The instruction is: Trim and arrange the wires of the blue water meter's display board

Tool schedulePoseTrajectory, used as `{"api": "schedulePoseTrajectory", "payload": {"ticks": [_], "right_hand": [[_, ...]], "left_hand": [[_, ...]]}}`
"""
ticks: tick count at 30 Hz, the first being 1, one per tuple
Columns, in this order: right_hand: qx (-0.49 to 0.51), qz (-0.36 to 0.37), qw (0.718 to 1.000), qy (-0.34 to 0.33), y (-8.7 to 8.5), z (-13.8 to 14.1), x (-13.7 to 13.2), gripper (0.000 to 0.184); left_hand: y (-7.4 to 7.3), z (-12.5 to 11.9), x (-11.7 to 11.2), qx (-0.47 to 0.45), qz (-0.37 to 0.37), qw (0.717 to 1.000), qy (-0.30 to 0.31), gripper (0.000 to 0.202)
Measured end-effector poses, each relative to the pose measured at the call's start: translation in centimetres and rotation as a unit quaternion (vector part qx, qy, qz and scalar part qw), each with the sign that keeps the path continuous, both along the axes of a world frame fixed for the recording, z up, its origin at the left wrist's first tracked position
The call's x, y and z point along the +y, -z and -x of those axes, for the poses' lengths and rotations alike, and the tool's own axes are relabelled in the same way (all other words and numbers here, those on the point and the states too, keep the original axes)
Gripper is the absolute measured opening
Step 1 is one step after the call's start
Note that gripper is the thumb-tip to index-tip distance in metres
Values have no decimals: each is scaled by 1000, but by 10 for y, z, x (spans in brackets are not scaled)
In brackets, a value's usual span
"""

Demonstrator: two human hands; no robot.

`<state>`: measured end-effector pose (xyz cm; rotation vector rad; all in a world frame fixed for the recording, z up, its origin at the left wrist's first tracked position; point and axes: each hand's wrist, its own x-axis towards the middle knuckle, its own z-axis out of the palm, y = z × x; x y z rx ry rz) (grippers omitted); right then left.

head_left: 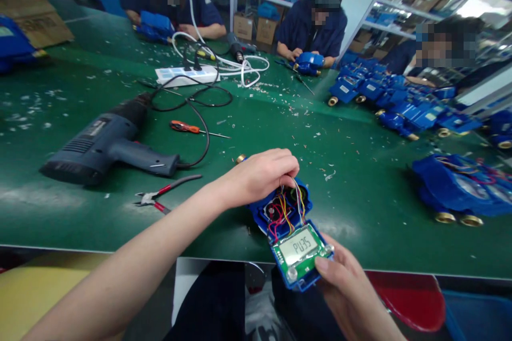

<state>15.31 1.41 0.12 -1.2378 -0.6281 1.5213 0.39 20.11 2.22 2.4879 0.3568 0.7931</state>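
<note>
An opened blue meter housing (pixel 294 234) lies at the near edge of the green table, with a green circuit board and a lit display reading "PU35" (pixel 299 246). Coloured wires (pixel 286 208) run from the board into the housing. My left hand (pixel 260 173) reaches over the far end of the housing, its fingers pinched on the wires. My right hand (pixel 344 282) cups the near end from below, thumb pressed on the board's corner.
A blue-grey heat gun (pixel 108 144), an orange screwdriver (pixel 192 129) and red-handled cutters (pixel 160 197) lie to the left. Several blue meters (pixel 460 186) sit at the right. A power strip (pixel 186 75) lies mid-table. Three people work at the far side.
</note>
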Motion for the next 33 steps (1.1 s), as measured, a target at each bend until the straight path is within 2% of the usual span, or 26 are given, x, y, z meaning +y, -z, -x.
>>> {"api": "schedulePoseTrajectory", "payload": {"ticks": [3, 5, 8, 10, 12, 14, 17, 20, 23, 24, 25, 26, 28, 31, 32, 33], "right_hand": [[43, 40, 995, -81, 7, 19, -7, 38], [64, 32, 989, -126, 12, 27, -7, 38], [83, 12, 981, -174, 17, 34, -3, 36], [90, 1, 979, -184, 19, 38, 1, 35], [84, -11, 978, -189, 23, 43, 3, 37], [40, -40, 979, -196, 28, 50, 5, 34], [-95, -118, 966, -211, 32, 60, 5, 33], [-196, -181, 930, -254, 28, 62, 4, 52], [-239, -205, 880, -355, 18, 54, 6, 66], [-253, -212, 863, -382, 15, 50, 6, 66], [-271, -219, 849, -397, 13, 44, 7, 58], [-292, -225, 842, -395, 11, 38, 8, 43], [-338, -223, 853, -331, 9, 26, 12, 22], [-342, -202, 905, -151, 7, 14, 18, 11], [-328, -194, 918, -111, 7, 13, 20, 9], [-316, -190, 925, -88, 7, 14, 22, 15]], "left_hand": [[-1, 15, -12, -48, 14, 996, -68, 13], [0, 32, -33, -87, 40, 984, -151, 7], [7, 60, -82, -153, 115, 943, -272, 12], [17, 74, -120, -139, 171, 919, -328, 16], [27, 79, -151, -82, 224, 911, -336, 25], [37, 76, -170, -51, 274, 903, -328, 43], [46, 64, -173, -43, 334, 880, -335, 52], [48, 54, -159, -40, 357, 862, -358, 41], [45, 51, -146, -43, 343, 869, -353, 33], [44, 50, -144, -45, 335, 874, -349, 32], [43, 49, -143, -46, 326, 879, -346, 29], [42, 48, -143, -47, 317, 883, -344, 26], [40, 45, -143, -45, 300, 887, -347, 21], [38, 41, -147, -33, 261, 896, -357, 21], [38, 39, -148, -30, 242, 901, -359, 22], [37, 37, -150, -29, 221, 906, -361, 24]]}}
